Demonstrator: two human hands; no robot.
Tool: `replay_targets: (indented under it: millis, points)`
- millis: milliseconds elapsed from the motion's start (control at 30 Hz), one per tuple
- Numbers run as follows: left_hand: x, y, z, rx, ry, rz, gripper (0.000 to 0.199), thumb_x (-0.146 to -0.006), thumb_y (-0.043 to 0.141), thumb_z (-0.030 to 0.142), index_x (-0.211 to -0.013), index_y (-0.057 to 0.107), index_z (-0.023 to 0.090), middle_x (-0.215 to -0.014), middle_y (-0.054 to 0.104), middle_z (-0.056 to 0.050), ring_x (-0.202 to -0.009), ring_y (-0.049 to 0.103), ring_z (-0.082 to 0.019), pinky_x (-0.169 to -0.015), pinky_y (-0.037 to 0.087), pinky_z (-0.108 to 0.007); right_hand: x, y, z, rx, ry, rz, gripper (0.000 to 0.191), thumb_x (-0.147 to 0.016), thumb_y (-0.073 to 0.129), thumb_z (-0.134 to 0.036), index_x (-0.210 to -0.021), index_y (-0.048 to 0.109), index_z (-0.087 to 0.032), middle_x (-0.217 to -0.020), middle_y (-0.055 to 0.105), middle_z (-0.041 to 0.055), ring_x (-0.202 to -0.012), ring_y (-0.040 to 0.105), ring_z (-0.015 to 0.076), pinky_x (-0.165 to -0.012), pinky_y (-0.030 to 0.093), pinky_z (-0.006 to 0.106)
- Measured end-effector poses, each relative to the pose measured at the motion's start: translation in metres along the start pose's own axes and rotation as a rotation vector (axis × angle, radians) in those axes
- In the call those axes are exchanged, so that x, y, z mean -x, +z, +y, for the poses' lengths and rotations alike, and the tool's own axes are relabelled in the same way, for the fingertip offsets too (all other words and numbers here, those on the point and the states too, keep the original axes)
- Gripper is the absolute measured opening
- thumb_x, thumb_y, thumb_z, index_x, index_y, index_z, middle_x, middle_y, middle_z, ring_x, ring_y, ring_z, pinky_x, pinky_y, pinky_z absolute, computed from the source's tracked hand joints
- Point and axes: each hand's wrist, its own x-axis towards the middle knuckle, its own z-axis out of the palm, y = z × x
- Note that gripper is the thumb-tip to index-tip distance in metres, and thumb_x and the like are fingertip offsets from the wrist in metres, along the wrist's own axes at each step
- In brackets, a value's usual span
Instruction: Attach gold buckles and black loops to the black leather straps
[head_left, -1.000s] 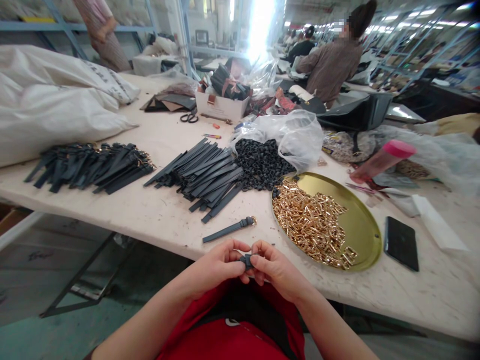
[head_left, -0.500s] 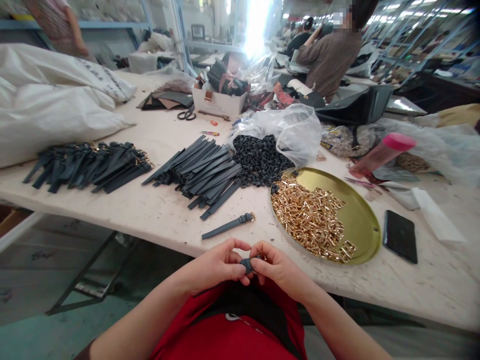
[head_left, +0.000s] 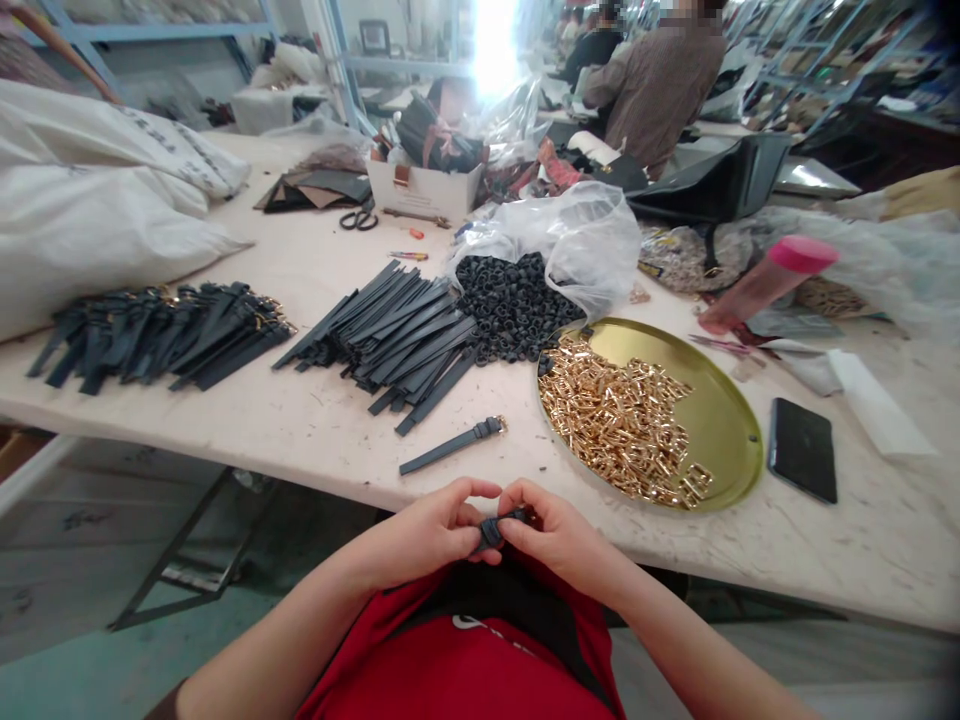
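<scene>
Close to my body, at the table's front edge, my left hand (head_left: 442, 530) and my right hand (head_left: 544, 525) pinch a dark grey strap (head_left: 491, 532) between them. Its buckle end lies under the right fingers, mostly covered. Just beyond my hands a strap with a gold buckle (head_left: 454, 444) lies on the table. Farther back is a pile of plain dark straps (head_left: 397, 335), beside a heap of small dark loops (head_left: 510, 305) spilling from a clear plastic bag (head_left: 592, 235). Gold buckles (head_left: 615, 420) fill part of a round gold tray (head_left: 709, 400) on the right.
Buckled straps (head_left: 161, 335) lie at the left by white sacks (head_left: 90, 220). A phone (head_left: 802, 450) and a pink-lidded bottle (head_left: 772, 285) are on the right. Scissors (head_left: 358, 219) and a white box (head_left: 424, 190) sit at the back. Another person (head_left: 660, 85) works beyond.
My view has shifted slightly, so the table's things appear a little higher. Both hands stay together on the strap; its dark loop part now shows more between the fingers.
</scene>
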Motion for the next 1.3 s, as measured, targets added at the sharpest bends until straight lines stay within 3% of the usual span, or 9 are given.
replay_targets:
  millis: [133,367,467,567,700,800,900,1100,1300]
  points:
    - [-0.002,0.001,0.000,0.022,-0.017,-0.010,0.040,-0.078,0.055,0.028,-0.113,0.040,0.015,-0.088,0.064,-0.007,-0.075,0.060,-0.015,-0.071,0.043,-0.029,0.003,0.001,0.002,-0.007,0.011,-0.004,0.004,-0.075,0.054,-0.023,-0.078,0.052,-0.020,-0.059,0.047,-0.0056,-0.054,0.040,0.0088,-0.049,0.029,0.020]
    - [0.003,0.001,0.003,0.212,0.031,-0.107,0.048,-0.074,0.063,0.031,-0.114,0.041,0.016,-0.084,0.063,-0.006,-0.075,0.060,-0.015,-0.073,0.042,-0.029,0.004,0.000,0.002,-0.500,0.153,-0.196,0.022,-0.073,0.059,-0.035,-0.082,0.047,-0.019,-0.062,0.056,-0.0042,-0.045,0.041,0.0061,-0.045,0.029,0.019]
    - [0.003,0.002,-0.002,0.313,0.010,-0.090,0.050,-0.072,0.065,0.029,-0.114,0.041,0.017,-0.087,0.062,-0.007,-0.074,0.060,-0.015,-0.072,0.043,-0.029,0.005,0.000,-0.002,-0.361,0.112,-0.173,0.017,-0.076,0.056,-0.033,-0.082,0.048,-0.020,-0.060,0.054,-0.0047,-0.047,0.042,0.0075,-0.047,0.031,0.020]
    - [0.002,0.003,-0.010,0.297,-0.030,-0.009,0.049,-0.072,0.065,0.027,-0.113,0.040,0.015,-0.082,0.063,-0.006,-0.068,0.060,-0.013,-0.069,0.043,-0.027,0.008,0.001,-0.007,0.017,-0.038,-0.010,0.004,-0.076,0.053,-0.024,-0.076,0.053,-0.020,-0.063,0.054,-0.0032,-0.056,0.044,0.0104,-0.052,0.032,0.022]
    - [0.000,0.004,-0.013,0.107,-0.051,0.078,0.047,-0.071,0.062,0.026,-0.111,0.042,0.014,-0.072,0.062,-0.002,-0.065,0.059,-0.013,-0.065,0.043,-0.026,0.014,0.002,-0.001,0.230,-0.191,0.057,0.005,-0.074,0.053,-0.018,-0.072,0.057,-0.021,-0.070,0.055,-0.0012,-0.066,0.048,0.0137,-0.059,0.035,0.025]
    - [0.003,0.004,-0.007,-0.162,-0.127,0.018,0.023,-0.077,0.051,0.031,-0.092,0.052,0.013,-0.067,0.061,-0.001,-0.056,0.056,-0.011,-0.055,0.042,-0.022,0.018,0.004,0.010,0.128,-0.143,0.051,0.005,-0.077,0.052,-0.021,-0.073,0.055,-0.020,-0.065,0.053,-0.0021,-0.062,0.047,0.0129,-0.056,0.035,0.024]
    - [0.006,0.004,0.003,-0.422,-0.166,-0.081,0.029,-0.083,0.038,0.035,-0.072,0.054,0.015,-0.057,0.057,0.002,-0.043,0.045,-0.007,-0.047,0.036,-0.019,0.019,0.008,0.021,0.001,-0.060,0.061,0.004,-0.078,0.051,-0.023,-0.078,0.053,-0.021,-0.060,0.051,-0.0038,-0.055,0.045,0.0110,-0.051,0.034,0.023]
    - [0.009,0.008,0.003,-0.480,-0.146,-0.076,0.029,-0.082,0.039,0.036,-0.064,0.051,0.017,-0.049,0.047,0.006,-0.040,0.037,-0.007,-0.041,0.028,-0.018,0.017,0.007,0.023,-0.049,0.054,-0.028,0.004,-0.076,0.051,-0.024,-0.076,0.053,-0.020,-0.057,0.048,-0.0048,-0.052,0.044,0.0100,-0.048,0.033,0.022]
    - [0.006,0.014,-0.004,-0.687,-0.035,0.028,0.032,-0.082,0.038,0.031,-0.057,0.052,0.017,-0.054,0.053,0.003,-0.050,0.045,-0.010,-0.052,0.031,-0.021,0.022,0.006,0.017,0.136,-0.089,0.030,0.004,-0.074,0.052,-0.018,-0.072,0.056,-0.019,-0.069,0.055,-0.0017,-0.065,0.047,0.0131,-0.058,0.035,0.024]
